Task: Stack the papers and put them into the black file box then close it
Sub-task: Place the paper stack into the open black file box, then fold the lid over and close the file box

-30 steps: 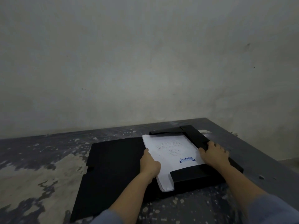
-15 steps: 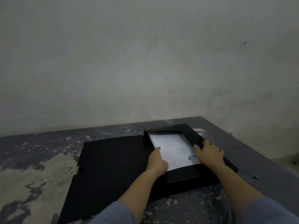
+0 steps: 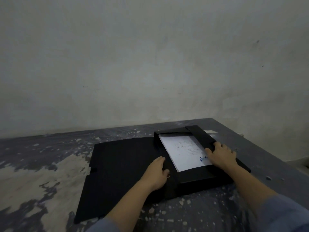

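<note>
While papers (image 3: pixel 182 153) lie in file box (image 3: pixel 199 177), long axis away-left, both hands flat, grip open.

Papers (image 3: pixel 182 152) now fully down inside box (image 3: pixel 197 177), no overhang. Left hand (image 3: pixel 156 173) moved off sheet onto lid (image 3: pixel 120 171) beside box wall.

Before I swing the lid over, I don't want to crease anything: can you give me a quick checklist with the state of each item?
1. Papers lie flat inside the black file box: ok.
2. No sheet sticks out over the walls: ok.
3. Lid lies open and flat on the table: ok.
4. Right hand off the papers: not ok.
5. Left hand off the lid: not ok.
</note>
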